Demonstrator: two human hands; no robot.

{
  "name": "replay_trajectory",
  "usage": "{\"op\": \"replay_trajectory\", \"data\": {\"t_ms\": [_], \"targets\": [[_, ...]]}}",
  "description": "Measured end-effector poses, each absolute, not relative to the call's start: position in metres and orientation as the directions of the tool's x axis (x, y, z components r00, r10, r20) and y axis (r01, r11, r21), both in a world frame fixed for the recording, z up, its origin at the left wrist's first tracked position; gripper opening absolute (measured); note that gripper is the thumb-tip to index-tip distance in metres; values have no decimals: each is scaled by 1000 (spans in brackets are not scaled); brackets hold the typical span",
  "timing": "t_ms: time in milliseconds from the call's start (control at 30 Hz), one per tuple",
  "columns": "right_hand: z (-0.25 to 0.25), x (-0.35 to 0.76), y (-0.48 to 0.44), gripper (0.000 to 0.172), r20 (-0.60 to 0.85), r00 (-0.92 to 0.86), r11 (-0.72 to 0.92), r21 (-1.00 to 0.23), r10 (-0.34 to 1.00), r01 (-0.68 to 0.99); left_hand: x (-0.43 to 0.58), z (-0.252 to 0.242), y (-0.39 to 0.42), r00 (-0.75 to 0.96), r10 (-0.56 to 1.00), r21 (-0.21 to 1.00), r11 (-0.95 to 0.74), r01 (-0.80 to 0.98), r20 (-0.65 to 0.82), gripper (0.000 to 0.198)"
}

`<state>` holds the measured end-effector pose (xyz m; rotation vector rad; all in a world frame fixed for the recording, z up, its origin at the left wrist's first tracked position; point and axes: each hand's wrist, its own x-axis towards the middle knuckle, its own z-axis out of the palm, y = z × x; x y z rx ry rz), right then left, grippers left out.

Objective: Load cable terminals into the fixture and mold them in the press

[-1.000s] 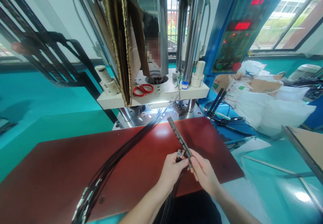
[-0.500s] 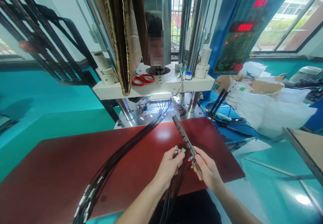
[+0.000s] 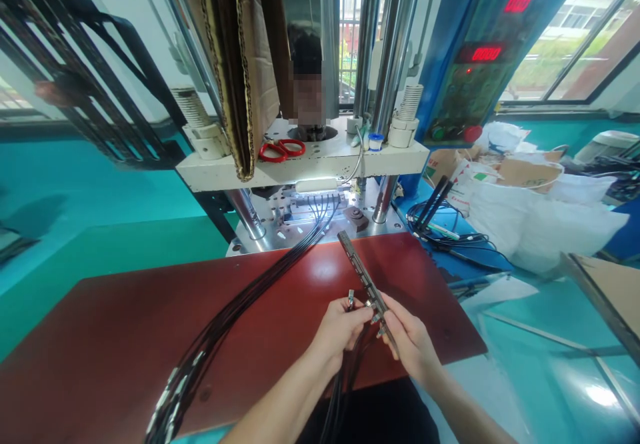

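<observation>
By the red-brown desk's (image 3: 150, 324) near edge, left fingers (image 3: 361, 315) are pinching silvery connectors (image 3: 351, 294), seemingly aligning one for seating on the slim grey metal bar (image 3: 363, 273) right fingers (image 3: 394, 324) are grasping.

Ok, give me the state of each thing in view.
Slotted metal bar: tilted, held in right hand
Metal-tipped cables: held in left hand
Cable bundle: draped across red-brown board
Press upper plate: raised, gap beneath
Tube lamp: lit
Digital displays: lit red
Red-handled scissors: lying on upper plate
</observation>
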<state>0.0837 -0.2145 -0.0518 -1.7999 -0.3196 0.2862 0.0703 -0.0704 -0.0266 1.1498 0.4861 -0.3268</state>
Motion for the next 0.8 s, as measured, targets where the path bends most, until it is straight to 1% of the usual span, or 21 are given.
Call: {"op": "replay_trajectory", "data": {"t_ms": [133,267,367,467,533,600,667,800], "targets": [[-49,80,-212,51,63,912,-308,-930,406,201,69,-31,-67,882,-6,807,400,433,-471,32],[-48,78,-212,50,83,901,-315,-920,426,234,66,-34,-65,890,-33,792,441,422,-456,35],[-48,80,-212,51,28,919,-286,-946,394,152,66,-33,-68,907,-32,810,438,391,-420,35],[-50,82,-213,53,-53,949,-217,-976,310,16,66,-31,-68,921,-6,831,428,354,-389,33],[-51,82,-213,53,-84,961,-161,-986,264,-41,67,-29,-64,919,40,828,451,333,-392,33],[-52,83,-214,53,-97,964,-118,-991,247,-70,68,-27,-56,916,66,810,496,314,-396,33],[-53,83,-215,52,-115,960,-98,-991,257,-93,68,-26,-49,913,14,766,548,335,-409,33],[-52,85,-216,52,-136,942,-116,-988,308,-105,67,-28,-41,875,-176,668,584,462,-452,27]]}}
